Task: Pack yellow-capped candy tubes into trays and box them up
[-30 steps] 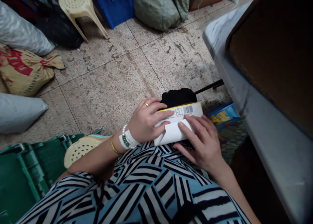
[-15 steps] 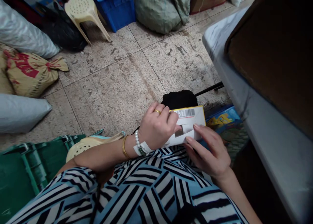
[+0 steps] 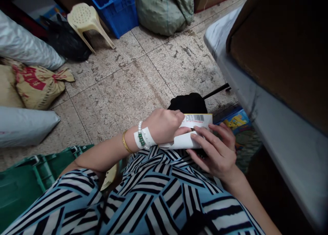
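My left hand [image 3: 164, 125] has curled shut on the packet [image 3: 179, 143]; my right hand [image 3: 217, 153] rests on it, fingers [image 3: 205, 139] spread flat. I should press the fold down evenly.

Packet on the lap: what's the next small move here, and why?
Probably slide the right hand leftward so its fingers press the white flap flat. The left hand is closed on the packet beside its barcode label, pinning it against the lap, and the right fingers lie across the flap.
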